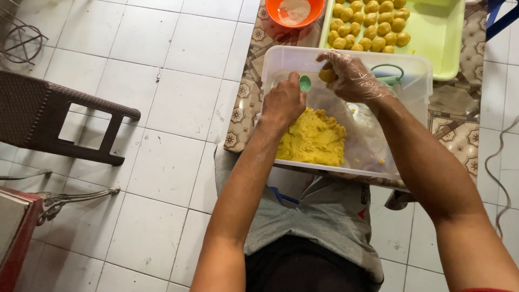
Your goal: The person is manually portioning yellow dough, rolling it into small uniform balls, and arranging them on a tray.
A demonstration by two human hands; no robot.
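Observation:
My left hand is closed around a small green spoon over a clear plastic tub. A mound of yellow dough lies in the tub's near left part, on a plastic liner. My right hand wears a clear plastic glove and pinches a small yellow dough lump right next to the spoon's tip. A green handle lies inside the tub behind my right hand.
Beyond the tub, a light green tray holds several rolled yellow dough balls. An orange bowl with pale powder stands at the back left. A patterned low table carries everything. A dark plastic chair stands on the white tiled floor at left.

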